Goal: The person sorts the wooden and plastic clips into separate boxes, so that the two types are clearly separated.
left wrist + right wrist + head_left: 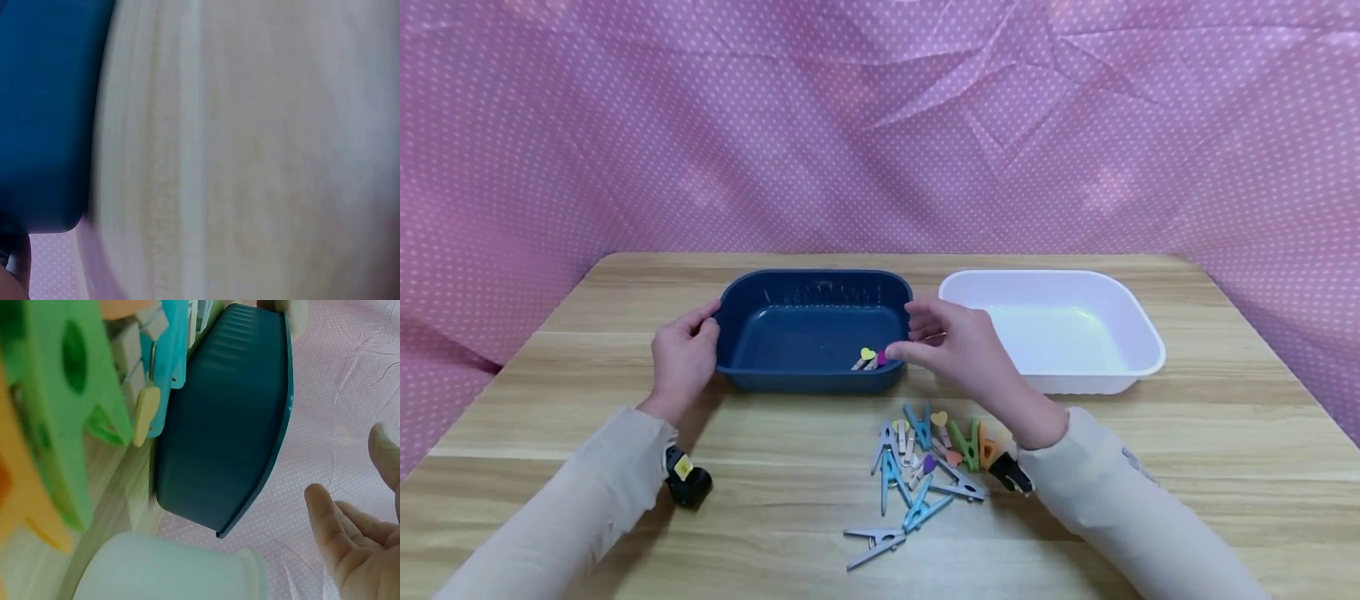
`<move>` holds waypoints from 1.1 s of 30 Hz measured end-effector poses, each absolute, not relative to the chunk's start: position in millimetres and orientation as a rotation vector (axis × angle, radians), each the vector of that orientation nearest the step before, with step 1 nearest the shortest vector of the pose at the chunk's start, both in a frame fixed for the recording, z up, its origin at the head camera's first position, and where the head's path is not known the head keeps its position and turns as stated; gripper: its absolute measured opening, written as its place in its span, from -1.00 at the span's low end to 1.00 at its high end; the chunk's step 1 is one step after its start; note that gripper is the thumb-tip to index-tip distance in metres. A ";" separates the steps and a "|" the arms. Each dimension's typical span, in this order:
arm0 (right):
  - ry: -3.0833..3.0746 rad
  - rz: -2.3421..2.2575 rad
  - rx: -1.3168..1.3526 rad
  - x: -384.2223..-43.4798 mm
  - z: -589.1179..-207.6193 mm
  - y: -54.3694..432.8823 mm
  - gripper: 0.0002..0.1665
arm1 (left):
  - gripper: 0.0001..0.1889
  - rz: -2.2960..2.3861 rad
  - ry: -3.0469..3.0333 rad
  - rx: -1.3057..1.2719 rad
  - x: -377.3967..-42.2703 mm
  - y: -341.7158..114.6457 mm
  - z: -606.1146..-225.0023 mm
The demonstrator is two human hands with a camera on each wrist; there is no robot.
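My left hand (685, 358) grips the left end of a dark blue plastic basin (812, 382), its fingers at the rim. My right hand (966, 346) is raised by the basin's right end, thumb and fingers spread apart. Nothing lies between them in the right wrist view. Inside the basin's front right corner are small wooden clothespins with a yellow heart (867, 354) and a purple heart (882, 358), the latter overlapped by my right thumb in the head view. The left wrist view shows mostly tabletop beside the basin wall (44, 119).
A white basin (1090, 383) stands to the right. In front lies a loose pile with blue clothespins (917, 425), green clothespins (967, 444), an orange clothespin (988, 446) and heart-topped wooden ones. A grey clothespin (876, 542) is nearest me. Pink dotted cloth (880, 125) hangs behind the table.
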State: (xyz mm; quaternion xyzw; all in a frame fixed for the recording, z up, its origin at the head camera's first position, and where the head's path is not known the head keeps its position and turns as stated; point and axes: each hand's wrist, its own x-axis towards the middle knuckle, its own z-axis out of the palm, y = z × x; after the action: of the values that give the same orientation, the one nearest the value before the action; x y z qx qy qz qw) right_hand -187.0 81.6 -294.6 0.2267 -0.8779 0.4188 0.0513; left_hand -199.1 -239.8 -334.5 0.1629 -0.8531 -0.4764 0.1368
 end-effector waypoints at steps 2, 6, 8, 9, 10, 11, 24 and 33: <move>-2.690 1.241 0.708 -185.3 -294.6 84.3 -0.34 | -0.59 -1.375 -2.469 0.468 -199.0 -239.4 -334.5; -2.740 1.186 0.715 -181.9 -293.9 88.5 -0.39 | -0.59 -1.374 -2.473 0.467 -198.5 -239.3 -334.6; -2.772 1.172 0.701 -179.5 -292.7 89.6 -0.41 | -0.59 -1.381 -2.477 0.471 -198.1 -239.5 -334.6; -2.784 1.163 0.694 -178.3 -292.0 90.0 -0.42 | -0.59 -1.382 -2.478 0.473 -198.1 -239.6 -334.5; -2.796 1.154 0.687 -177.2 -291.5 90.3 -0.42 | -0.58 -1.386 -2.480 0.476 -198.0 -239.8 -334.3; -2.803 1.140 0.686 -176.1 -291.0 90.7 -0.43 | -0.58 -1.388 -2.479 0.478 -198.1 -239.9 -334.1; -2.863 1.038 0.840 -163.1 -290.8 98.3 -0.51 | -0.59 -1.391 -2.472 0.472 -199.7 -240.5 -332.8; -2.976 0.979 0.925 -160.3 -295.4 106.9 -0.60 | -0.59 -1.378 -2.474 0.453 -198.7 -240.9 -333.3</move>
State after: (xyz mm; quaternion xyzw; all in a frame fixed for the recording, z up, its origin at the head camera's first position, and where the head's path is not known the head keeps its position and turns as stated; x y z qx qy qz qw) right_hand -160.3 106.9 -295.4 0.2827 -0.9092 0.2991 -0.0627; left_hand -198.7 -240.9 -333.3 0.1564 -0.8546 -0.4760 0.1363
